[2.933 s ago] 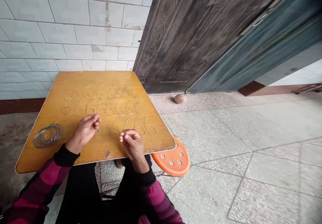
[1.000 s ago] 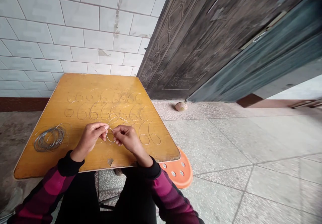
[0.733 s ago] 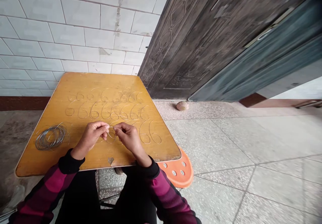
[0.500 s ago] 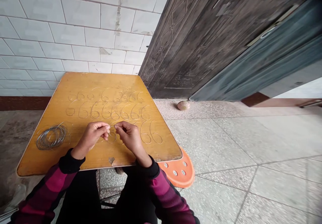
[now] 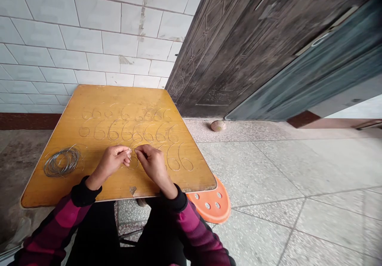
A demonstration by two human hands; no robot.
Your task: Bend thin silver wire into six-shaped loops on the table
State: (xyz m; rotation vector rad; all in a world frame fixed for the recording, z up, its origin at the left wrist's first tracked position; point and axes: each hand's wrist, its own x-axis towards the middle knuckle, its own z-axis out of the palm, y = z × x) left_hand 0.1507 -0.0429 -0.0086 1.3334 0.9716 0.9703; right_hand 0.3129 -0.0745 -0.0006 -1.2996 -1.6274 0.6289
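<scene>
My left hand [image 5: 112, 160] and my right hand [image 5: 152, 161] meet over the near part of a yellow wooden table [image 5: 98, 98]. Both pinch a thin piece of wire [image 5: 133, 163] bent into a small loop between the fingertips. Several wire pieces shaped like the figure 6 [image 5: 137, 132] lie in rows on the table beyond my hands, and two larger ones [image 5: 179, 158] rest just right of my right hand. A grey coil of wire [image 5: 61, 161] lies on the table to the left of my left hand.
An orange plastic stool [image 5: 210, 204] stands under the table's near right corner. A white tiled wall [image 5: 74, 39] rises behind the table, a dark carved door [image 5: 238, 47] to its right. A small round stone [image 5: 217, 126] lies on the speckled floor.
My hands came together from apart and took hold of one wire piece. Over the last second the loop between my fingertips has grown smaller and my hands have closed in.
</scene>
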